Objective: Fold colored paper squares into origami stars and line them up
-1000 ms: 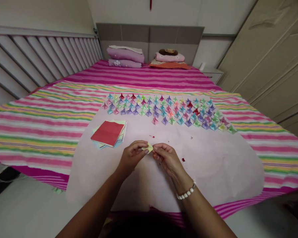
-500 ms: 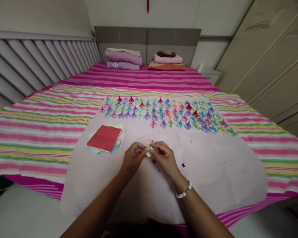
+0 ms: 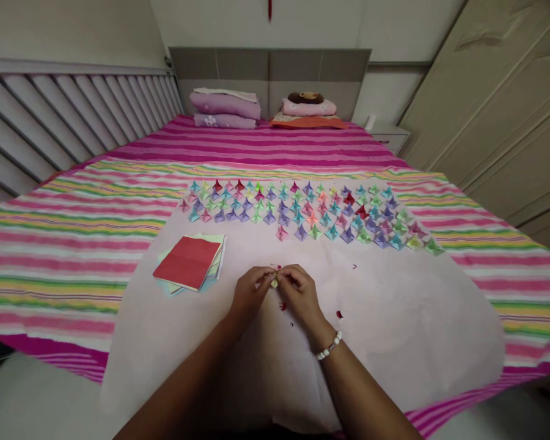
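Observation:
Between the fingertips of both hands is a small pale yellow folded paper (image 3: 274,283), mostly covered by the fingers. My left hand (image 3: 251,292) pinches its left side, and my right hand (image 3: 299,293), with a white bead bracelet (image 3: 330,346) at the wrist, pinches its right side. Small dark red scraps (image 3: 283,306) lie just below the hands on a pale sheet (image 3: 394,318). Left of my hands rests a stack of square papers with a red sheet (image 3: 187,261) on top. Beyond the hands, rows of folded paper pieces (image 3: 301,231) in many colours stand on the sheet.
The pale sheet covers part of a striped bedspread (image 3: 64,256). Another red scrap (image 3: 339,314) lies to the right. Folded purple bedding (image 3: 225,107) and a pink folded pile (image 3: 308,108) sit near the headboard (image 3: 238,64). A white rail (image 3: 73,104) runs along the left.
My fingertips have drawn closer together around the yellow paper, which shows less now. The camera view has shifted slightly.

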`<state>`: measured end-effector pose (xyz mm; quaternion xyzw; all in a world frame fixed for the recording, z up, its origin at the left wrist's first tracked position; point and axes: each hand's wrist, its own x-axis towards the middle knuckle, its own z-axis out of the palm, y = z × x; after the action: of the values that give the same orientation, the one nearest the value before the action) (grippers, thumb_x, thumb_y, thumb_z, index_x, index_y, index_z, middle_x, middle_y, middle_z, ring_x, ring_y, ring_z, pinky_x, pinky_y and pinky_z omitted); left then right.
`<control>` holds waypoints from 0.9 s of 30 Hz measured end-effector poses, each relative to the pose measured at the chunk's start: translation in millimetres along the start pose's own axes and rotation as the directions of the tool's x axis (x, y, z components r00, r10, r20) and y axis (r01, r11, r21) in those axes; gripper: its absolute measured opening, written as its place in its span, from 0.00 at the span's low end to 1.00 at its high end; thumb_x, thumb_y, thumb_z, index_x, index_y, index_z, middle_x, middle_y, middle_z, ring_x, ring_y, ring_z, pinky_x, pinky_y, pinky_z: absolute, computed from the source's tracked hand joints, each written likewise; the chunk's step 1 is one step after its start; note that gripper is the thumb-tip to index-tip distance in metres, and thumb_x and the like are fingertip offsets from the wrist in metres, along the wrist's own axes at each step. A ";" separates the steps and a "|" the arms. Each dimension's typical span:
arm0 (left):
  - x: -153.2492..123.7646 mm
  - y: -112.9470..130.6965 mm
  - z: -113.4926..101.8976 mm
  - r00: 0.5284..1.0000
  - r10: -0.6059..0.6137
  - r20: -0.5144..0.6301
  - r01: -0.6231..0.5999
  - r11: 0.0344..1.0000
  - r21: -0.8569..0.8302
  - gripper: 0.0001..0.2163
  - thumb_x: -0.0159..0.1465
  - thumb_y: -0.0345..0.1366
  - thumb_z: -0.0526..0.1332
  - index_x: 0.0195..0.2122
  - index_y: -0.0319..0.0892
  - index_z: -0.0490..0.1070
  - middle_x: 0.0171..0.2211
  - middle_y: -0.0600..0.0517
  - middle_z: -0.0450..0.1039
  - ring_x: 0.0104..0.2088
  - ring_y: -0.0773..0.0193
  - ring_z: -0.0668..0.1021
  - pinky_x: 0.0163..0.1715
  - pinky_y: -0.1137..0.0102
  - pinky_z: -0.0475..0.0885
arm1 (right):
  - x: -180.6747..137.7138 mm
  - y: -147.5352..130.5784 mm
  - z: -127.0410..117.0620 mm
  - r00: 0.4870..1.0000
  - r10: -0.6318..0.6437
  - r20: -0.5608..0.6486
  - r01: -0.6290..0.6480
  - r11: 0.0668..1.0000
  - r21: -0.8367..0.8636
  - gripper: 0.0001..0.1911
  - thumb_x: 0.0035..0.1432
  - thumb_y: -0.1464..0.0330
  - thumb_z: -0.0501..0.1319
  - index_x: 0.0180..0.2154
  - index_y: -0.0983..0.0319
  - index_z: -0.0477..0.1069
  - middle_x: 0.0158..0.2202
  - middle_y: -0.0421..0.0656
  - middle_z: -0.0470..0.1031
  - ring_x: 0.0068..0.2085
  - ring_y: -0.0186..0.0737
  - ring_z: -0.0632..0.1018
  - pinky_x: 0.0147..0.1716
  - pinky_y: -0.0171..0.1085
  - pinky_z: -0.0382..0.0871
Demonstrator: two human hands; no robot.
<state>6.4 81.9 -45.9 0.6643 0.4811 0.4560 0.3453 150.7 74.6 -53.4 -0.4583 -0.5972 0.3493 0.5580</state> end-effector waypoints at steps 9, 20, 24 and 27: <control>4.5 -18.8 4.6 0.999 -0.027 -0.026 0.028 0.999 0.031 0.07 0.60 0.35 0.59 0.35 0.44 0.76 0.35 0.50 0.79 0.39 0.60 0.79 0.43 0.66 0.74 | 0.8 12.1 2.0 0.999 -0.012 -0.031 0.009 0.996 -0.084 0.07 0.57 0.72 0.58 0.31 0.59 0.75 0.32 0.42 0.73 0.34 0.38 0.73 0.33 0.37 0.66; 1.5 -23.2 -1.2 0.993 -0.078 -0.092 0.086 0.992 0.092 0.05 0.60 0.34 0.60 0.35 0.42 0.74 0.35 0.49 0.78 0.38 0.62 0.78 0.42 0.66 0.73 | -2.1 18.3 -1.2 0.995 0.047 -0.088 -0.059 0.989 -0.134 0.07 0.54 0.74 0.57 0.31 0.60 0.74 0.31 0.41 0.71 0.31 0.37 0.71 0.30 0.36 0.64; 4.1 -24.3 -3.4 0.995 -0.024 -0.092 0.036 0.991 0.126 0.04 0.60 0.33 0.59 0.35 0.42 0.73 0.35 0.50 0.77 0.37 0.63 0.78 0.38 0.69 0.74 | -2.5 17.5 -2.5 0.992 0.057 -0.114 -0.072 0.989 -0.133 0.07 0.53 0.74 0.57 0.30 0.60 0.73 0.31 0.40 0.71 0.31 0.36 0.71 0.30 0.35 0.64; 5.0 -25.5 -4.1 0.997 0.070 -0.043 -0.061 0.979 0.195 0.04 0.61 0.32 0.58 0.34 0.42 0.73 0.36 0.50 0.75 0.37 0.64 0.77 0.36 0.70 0.74 | -2.5 16.7 -2.4 0.993 0.055 -0.106 -0.070 0.988 -0.141 0.07 0.53 0.74 0.57 0.30 0.60 0.73 0.31 0.40 0.71 0.31 0.36 0.71 0.30 0.35 0.64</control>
<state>-5.1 94.3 -65.9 0.6988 0.5094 0.4344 0.2519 155.6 77.6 -69.5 -0.5331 -0.5770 0.2988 0.5419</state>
